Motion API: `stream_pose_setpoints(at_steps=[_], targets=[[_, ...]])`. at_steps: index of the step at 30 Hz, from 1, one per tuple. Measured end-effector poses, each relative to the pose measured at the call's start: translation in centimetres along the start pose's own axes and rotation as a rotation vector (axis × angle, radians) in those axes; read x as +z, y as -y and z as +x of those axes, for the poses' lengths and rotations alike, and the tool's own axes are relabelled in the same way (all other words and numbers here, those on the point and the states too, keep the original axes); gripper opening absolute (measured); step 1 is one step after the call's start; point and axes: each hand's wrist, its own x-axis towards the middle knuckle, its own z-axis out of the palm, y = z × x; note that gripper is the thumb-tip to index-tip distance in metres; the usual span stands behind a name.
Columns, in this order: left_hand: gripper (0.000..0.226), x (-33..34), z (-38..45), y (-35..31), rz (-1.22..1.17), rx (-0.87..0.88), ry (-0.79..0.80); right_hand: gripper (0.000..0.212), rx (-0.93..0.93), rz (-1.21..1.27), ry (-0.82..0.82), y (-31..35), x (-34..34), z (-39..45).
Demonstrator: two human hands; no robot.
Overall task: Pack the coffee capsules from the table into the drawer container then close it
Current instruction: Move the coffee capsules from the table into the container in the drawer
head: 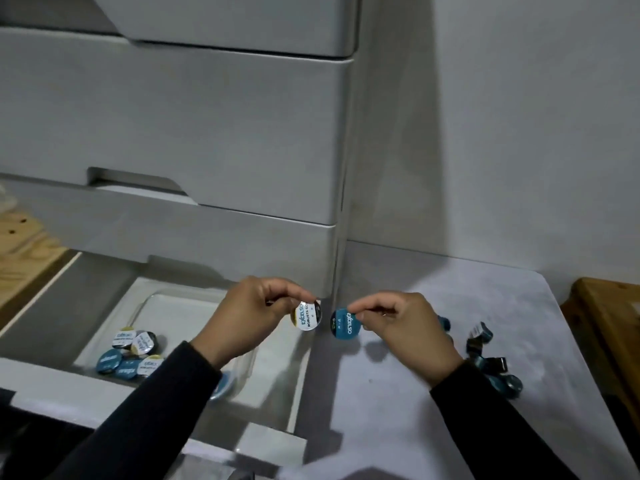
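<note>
Capsules in two places. White-lidded capsule (307,316) pinched between thumb and fingertips of left hand (254,315), lid facing camera, held above the right edge of the open drawer (194,299). Teal-lidded capsule (345,328) pinched the same way in right hand (407,330), held over the table (398,410) just right of the drawer's corner. The two held capsules sit close together, a narrow gap between them, not touching. Both hands otherwise curled, remaining fingers tucked in.

Drawer pulled out at the bottom of a white cabinet (207,133); upper drawers closed. Inside it, at the front left, a cluster of capsules (133,353): teal and white lids, packed against one another, mostly lids up. One more teal capsule (221,384) partly hidden under the left sleeve (138,417).

On the table, right of the right hand, a loose pile of capsules (491,362), dark bodies and teal lids, lying on their sides at mixed angles; exact count cannot be told, part of it hidden behind the wrist. Table surface grey-white. Wooden furniture (609,323) at far right, wooden board (27,244) at far left beside the cabinet.
</note>
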Motion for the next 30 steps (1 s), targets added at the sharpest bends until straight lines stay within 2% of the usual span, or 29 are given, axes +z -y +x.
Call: stream_pose_setpoints(at_steps=[7,12,17,20,23,30], targets=[[0.026,-10.9,0.9,8.2,0.205,-0.003,0.136,0.029,0.04,-0.081,0.136,2.9,11.2,3.4],[0.027,-15.6,2.8,14.2,0.327,-0.009,0.279,0.023,0.133,-0.172,0.242,3.6,18.8,6.7],[0.032,-16.9,4.3,18.8,0.361,-0.051,0.436,0.029,0.233,-0.322,0.24,1.7,24.1,9.4],[0.033,-16.9,4.5,20.2,0.394,-0.082,0.505,0.028,0.268,-0.332,0.238,0.7,26.2,10.1],[0.037,-16.6,4.6,21.4,0.363,-0.097,0.54,0.018,0.326,-0.285,0.263,0.3,27.4,10.3],[0.024,-15.9,4.3,21.8,0.332,-0.051,0.593,0.016,0.36,-0.335,0.312,-0.1,27.7,10.2]])
